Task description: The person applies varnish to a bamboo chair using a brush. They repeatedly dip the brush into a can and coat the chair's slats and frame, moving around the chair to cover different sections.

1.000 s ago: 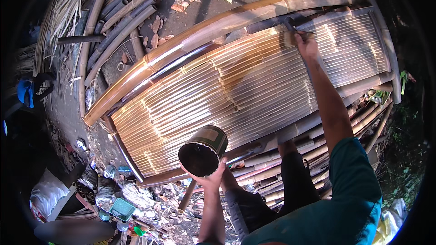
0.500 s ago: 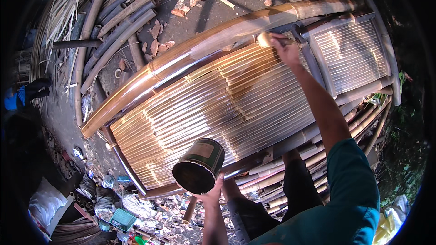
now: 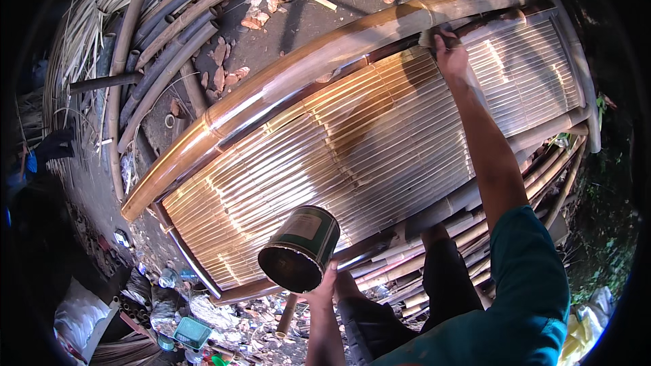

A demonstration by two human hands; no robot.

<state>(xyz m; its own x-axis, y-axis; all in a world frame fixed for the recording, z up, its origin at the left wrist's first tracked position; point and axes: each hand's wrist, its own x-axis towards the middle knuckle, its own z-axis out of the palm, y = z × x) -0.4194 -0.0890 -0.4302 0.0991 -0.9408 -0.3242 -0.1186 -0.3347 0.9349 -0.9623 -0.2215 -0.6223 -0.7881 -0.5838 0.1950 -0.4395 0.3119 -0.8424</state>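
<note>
My right hand is closed around a paintbrush, whose pale bristles are at the far edge of a slatted bamboo panel, close to a thick bamboo pole. Below, near my body, my left hand grips a dark green metal can with a pale label. The can is tilted, its dark open mouth facing me, and what is inside cannot be made out. Glossy reflections lie along the pole and slats, and a darker brown patch shows on the panel.
Cut bamboo poles and pale split strips are piled at the far left. More bamboo lengths lie under the panel's near side. Litter and a green plastic tub cover the ground at lower left. Dry leaves are scattered beyond the pole.
My right hand has moved right and slightly away along the panel's far edge with the paintbrush. The can stays in my left hand, and the whole view has shifted slightly.
</note>
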